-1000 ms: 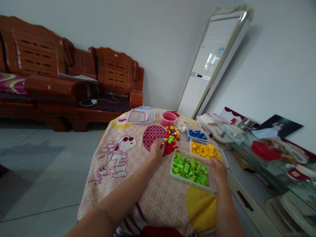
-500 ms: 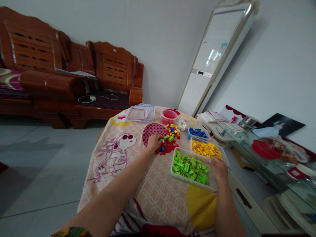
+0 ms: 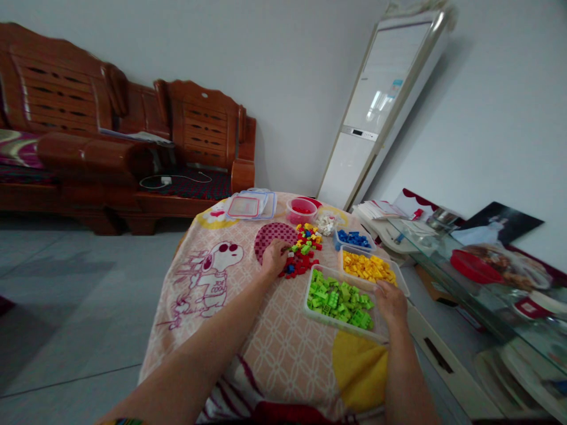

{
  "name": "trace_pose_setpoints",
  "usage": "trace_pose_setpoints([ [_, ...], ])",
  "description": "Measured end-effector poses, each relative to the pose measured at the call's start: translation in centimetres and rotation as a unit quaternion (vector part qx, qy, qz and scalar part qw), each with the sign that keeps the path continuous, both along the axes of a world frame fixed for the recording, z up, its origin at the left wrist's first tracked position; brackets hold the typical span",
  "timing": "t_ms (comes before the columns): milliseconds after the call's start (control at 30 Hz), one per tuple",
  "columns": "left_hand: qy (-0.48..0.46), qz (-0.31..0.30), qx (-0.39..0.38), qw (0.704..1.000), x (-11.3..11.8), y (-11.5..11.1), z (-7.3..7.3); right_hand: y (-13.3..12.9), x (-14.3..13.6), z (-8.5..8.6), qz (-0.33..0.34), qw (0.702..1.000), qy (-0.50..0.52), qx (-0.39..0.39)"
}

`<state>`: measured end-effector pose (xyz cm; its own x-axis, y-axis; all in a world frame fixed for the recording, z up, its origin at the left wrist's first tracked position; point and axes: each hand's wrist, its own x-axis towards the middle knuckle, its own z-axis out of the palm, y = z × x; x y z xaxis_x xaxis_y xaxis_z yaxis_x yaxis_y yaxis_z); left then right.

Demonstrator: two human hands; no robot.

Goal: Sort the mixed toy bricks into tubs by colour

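Note:
My left hand (image 3: 274, 256) is at the left edge of a loose pile of mixed bricks (image 3: 305, 248), its fingers curled and closed on something too small to make out. My right hand (image 3: 390, 300) rests at the right rim of the clear box of green bricks (image 3: 340, 301), fingers bent over that rim. Behind that box stands a box of yellow bricks (image 3: 368, 267), then one of blue bricks (image 3: 354, 238). White bricks (image 3: 326, 223) lie beside a round pink tub (image 3: 302, 209) with red pieces inside.
Clear lids (image 3: 251, 205) lie at the table's far left. The patterned cloth (image 3: 283, 336) covers the table. On the right stands a glass shelf (image 3: 447, 265) with a red bowl (image 3: 476, 267). Behind are a wooden sofa (image 3: 199, 130) and a tall white appliance (image 3: 376, 106).
The view has shifted slightly. Both hands stay in nearly the same places over the table.

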<state>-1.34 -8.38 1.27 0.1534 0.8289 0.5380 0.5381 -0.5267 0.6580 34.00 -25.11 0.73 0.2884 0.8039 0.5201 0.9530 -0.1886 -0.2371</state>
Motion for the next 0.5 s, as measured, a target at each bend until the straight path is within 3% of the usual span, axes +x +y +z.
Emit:
trace_pose_setpoints([
  [133, -0.028, -0.066, 0.032, 0.997, 1.2, -1.5, 0.7, 0.1, 0.3, -0.1, -0.006, 1.0, -0.004, -0.004],
  [300, -0.044, -0.207, 0.098, 0.972, 3.8, -4.8, 1.6, 0.0, 0.5, -0.4, -0.01, 1.0, 0.004, -0.006],
  [500, 0.022, -0.32, 0.098, 0.942, 5.2, -7.0, 1.1, -0.1, 0.5, -0.5, -0.004, 1.0, 0.011, 0.01],
])
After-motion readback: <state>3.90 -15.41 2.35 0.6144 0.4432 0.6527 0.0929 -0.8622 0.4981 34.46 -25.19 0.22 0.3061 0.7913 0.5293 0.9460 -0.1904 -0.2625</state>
